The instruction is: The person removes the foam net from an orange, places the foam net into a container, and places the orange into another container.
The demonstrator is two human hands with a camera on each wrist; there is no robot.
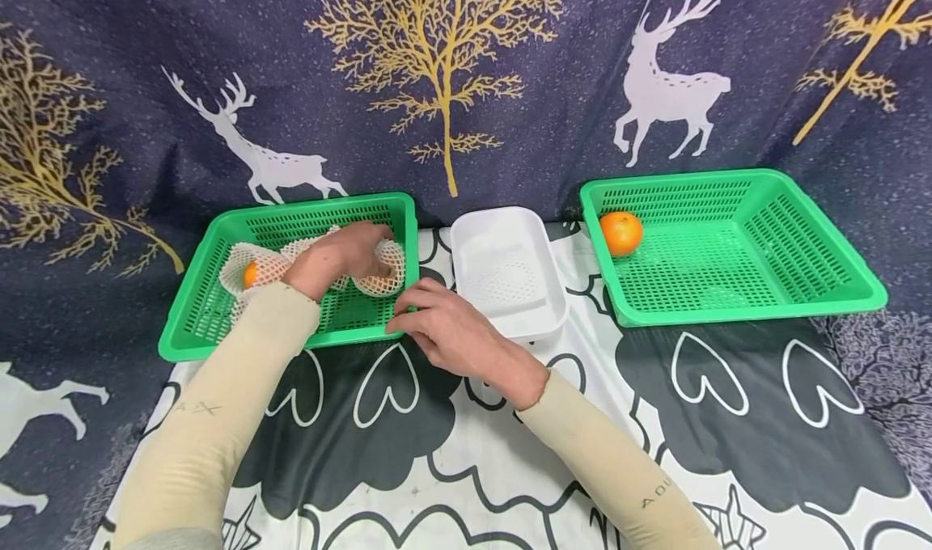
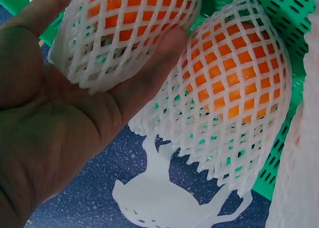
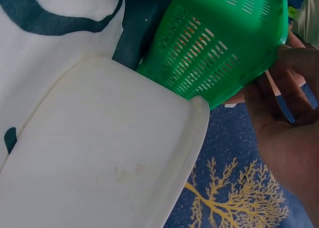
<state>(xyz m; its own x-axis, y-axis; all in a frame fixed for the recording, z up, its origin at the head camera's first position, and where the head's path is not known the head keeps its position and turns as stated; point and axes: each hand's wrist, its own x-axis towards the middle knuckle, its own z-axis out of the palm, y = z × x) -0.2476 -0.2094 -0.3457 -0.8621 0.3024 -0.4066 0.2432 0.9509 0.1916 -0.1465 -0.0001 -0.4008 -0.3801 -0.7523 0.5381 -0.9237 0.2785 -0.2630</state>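
Note:
My left hand (image 1: 345, 251) reaches into the left green basket (image 1: 413, 239) and grips an orange in a white foam net (image 1: 382, 275) near its right end. In the left wrist view, thumb and fingers lie around that net, and a second netted orange (image 2: 234, 81) sits beside it. My right hand (image 1: 451, 332) is at the basket's front right corner, with its thumb and fingers on the rim. Part of that grip is hidden in the right wrist view. More netted fruit (image 1: 251, 273) lies to the left in the basket, partly covered by my left forearm.
A white plastic tray (image 1: 549, 279) stands between the two baskets, just right of the left one. The right green basket (image 1: 823, 307) holds one bare orange (image 1: 621, 234) at its left end. A patterned cloth (image 1: 466, 445) covers the table, and a dark curtain (image 1: 510, 170) hangs behind.

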